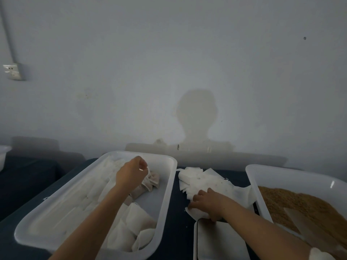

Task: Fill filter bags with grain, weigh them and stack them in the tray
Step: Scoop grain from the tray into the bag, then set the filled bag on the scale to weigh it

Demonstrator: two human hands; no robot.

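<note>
My left hand (131,173) reaches into the white tray (169,188) on the left and pinches the top of a filled filter bag (151,182), brownish with grain. More filled bags (131,228) lie along the tray's right side. My right hand (208,205) rests on a loose pile of empty white filter bags (202,181) on the dark table, its fingers curled on the nearest bag (195,212). A second white tray (252,184) at the right holds brown grain (300,205) with a flat scoop (308,228) lying in it.
A flat white scale (219,241) sits at the near edge, under my right wrist. A dark cloth (178,231) covers the table. A pale wall with a socket (13,71) stands behind. Another white container (3,154) shows at the far left.
</note>
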